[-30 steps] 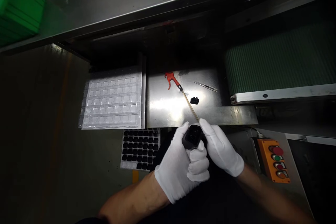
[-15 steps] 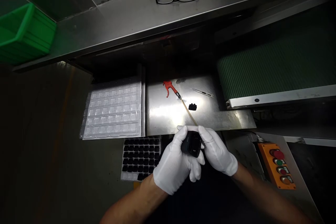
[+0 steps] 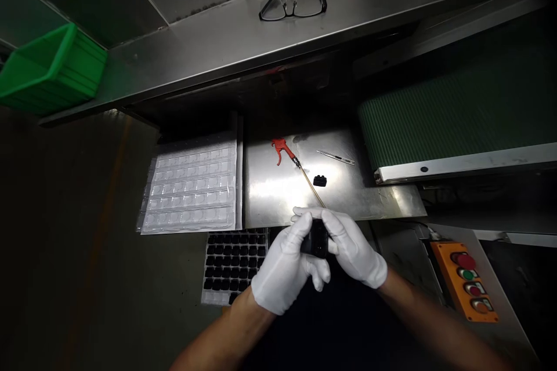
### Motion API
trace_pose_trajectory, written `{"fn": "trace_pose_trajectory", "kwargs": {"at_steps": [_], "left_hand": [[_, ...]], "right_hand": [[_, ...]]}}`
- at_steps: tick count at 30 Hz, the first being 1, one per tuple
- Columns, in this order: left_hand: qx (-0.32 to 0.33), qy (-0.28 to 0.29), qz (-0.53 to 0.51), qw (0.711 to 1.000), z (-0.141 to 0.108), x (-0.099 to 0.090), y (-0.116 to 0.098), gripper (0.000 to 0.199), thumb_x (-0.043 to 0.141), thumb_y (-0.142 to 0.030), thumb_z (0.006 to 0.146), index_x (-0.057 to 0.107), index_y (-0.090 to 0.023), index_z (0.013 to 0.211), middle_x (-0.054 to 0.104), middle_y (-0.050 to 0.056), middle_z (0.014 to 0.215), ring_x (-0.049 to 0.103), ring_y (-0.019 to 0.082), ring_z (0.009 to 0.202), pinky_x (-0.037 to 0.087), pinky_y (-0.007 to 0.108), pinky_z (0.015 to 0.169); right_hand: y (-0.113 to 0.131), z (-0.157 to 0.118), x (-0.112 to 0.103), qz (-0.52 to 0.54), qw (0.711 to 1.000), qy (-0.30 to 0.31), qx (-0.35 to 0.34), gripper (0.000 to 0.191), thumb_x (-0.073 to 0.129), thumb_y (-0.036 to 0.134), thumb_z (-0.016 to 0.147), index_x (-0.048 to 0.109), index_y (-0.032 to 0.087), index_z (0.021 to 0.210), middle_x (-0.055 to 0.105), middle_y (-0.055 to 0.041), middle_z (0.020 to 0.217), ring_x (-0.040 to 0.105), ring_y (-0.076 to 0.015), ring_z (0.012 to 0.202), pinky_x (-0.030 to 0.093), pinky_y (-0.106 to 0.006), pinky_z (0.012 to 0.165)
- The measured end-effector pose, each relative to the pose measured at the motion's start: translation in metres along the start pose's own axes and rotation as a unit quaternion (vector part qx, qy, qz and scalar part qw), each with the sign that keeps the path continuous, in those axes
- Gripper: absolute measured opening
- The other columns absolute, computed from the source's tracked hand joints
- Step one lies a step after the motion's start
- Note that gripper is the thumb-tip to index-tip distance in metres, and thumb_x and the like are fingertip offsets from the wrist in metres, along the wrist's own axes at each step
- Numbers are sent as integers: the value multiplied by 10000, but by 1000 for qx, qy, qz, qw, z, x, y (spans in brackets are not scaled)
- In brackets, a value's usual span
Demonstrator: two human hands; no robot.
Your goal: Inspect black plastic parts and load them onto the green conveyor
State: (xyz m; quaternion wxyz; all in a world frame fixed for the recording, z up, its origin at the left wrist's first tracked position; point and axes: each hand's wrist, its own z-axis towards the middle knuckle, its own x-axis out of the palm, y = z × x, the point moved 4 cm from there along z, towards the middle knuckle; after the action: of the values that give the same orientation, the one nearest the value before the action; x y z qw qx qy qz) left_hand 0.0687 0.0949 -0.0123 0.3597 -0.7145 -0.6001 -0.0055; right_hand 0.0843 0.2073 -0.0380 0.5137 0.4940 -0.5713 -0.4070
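A black part [image 3: 318,239] is held between both white-gloved hands, just in front of the metal table's front edge. My left hand [image 3: 289,261] grips its left side, thumb on top. My right hand [image 3: 351,246] closes on its right side with thumb and fingers. Beyond the hands, a red air gun [image 3: 282,149] with a long thin nozzle lies on the metal table [image 3: 270,197], the nozzle's end reaching toward my fingers. A small black piece [image 3: 319,181] and a thin pen-like tool [image 3: 335,157] rest to the right of the gun.
Clear trays [image 3: 191,188] are stacked at the left of the table. Below them sits a tray of black parts [image 3: 230,261]. Glasses [image 3: 293,6] and a green bin [image 3: 56,72] are on the upper shelf. At right are a green ribbed belt [image 3: 452,110] and an orange button box [image 3: 465,282].
The black part has turned a little in my hands, and its open face now looks narrower. The camera view has shifted slightly.
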Motion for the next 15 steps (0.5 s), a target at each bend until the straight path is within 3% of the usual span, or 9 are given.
{"fn": "trace_pose_trajectory", "kwargs": {"at_steps": [2, 4, 5, 6, 9, 12, 15], "left_hand": [[21, 2, 40, 999, 5, -12, 0, 594, 464, -664, 937, 654, -110, 1036, 684, 74, 758, 562, 106, 446, 414, 200, 394], [46, -45, 179, 982, 20, -37, 1, 568, 443, -645, 955, 619, -135, 1132, 699, 99, 931, 634, 129, 574, 465, 221, 460], [57, -85, 270, 957, 31, -54, 2, 554, 422, -626, 971, 610, -136, 1148, 697, 108, 969, 660, 148, 645, 500, 243, 516], [63, -139, 378, 913, 43, -72, 2, 523, 415, -595, 985, 612, -136, 1140, 698, 110, 973, 676, 166, 708, 532, 269, 585], [62, -232, 508, 827, 87, -124, 1, 310, 582, -386, 957, 626, -122, 1112, 676, 158, 1131, 666, 239, 983, 546, 384, 869], [53, -259, 573, 776, 126, -158, -6, 263, 645, -301, 929, 637, -127, 1127, 626, 139, 1251, 625, 257, 1099, 509, 485, 984], [62, -252, 615, 745, 149, -172, -16, 295, 656, -334, 934, 640, -146, 1160, 629, 102, 1252, 616, 249, 1128, 520, 499, 987]], "right_hand": [[-16, 3, -2, -39, 999, -1, -4, 491, 333, 522, 1081, 689, 251, 1282, 678, -80, 1226, 620, -244, 1170, 503, -406, 1064], [-47, 11, -13, -154, 987, -23, 34, 469, 335, 476, 1076, 665, 235, 1307, 658, -69, 1286, 602, -231, 1208, 478, -382, 1094], [-66, 17, -23, -227, 970, -48, 70, 456, 355, 443, 1066, 641, 211, 1333, 654, -78, 1289, 601, -234, 1206, 471, -381, 1097], [-85, 24, -36, -284, 948, -81, 116, 452, 395, 404, 1048, 595, 172, 1380, 638, -106, 1307, 597, -252, 1204, 465, -398, 1096], [-132, 54, -73, -374, 890, -157, 210, 609, 501, 267, 979, 354, 79, 1539, 463, -235, 1460, 549, -349, 1238, 444, -490, 1073], [-157, 92, -91, -430, 866, -134, 218, 685, 566, 170, 945, 302, 204, 1576, 317, -196, 1562, 533, -343, 1240, 434, -485, 1065], [-171, 123, -92, -454, 861, -71, 219, 536, 643, 200, 955, 471, 231, 1462, 456, -127, 1452, 562, -287, 1173, 460, -502, 1047]]}}
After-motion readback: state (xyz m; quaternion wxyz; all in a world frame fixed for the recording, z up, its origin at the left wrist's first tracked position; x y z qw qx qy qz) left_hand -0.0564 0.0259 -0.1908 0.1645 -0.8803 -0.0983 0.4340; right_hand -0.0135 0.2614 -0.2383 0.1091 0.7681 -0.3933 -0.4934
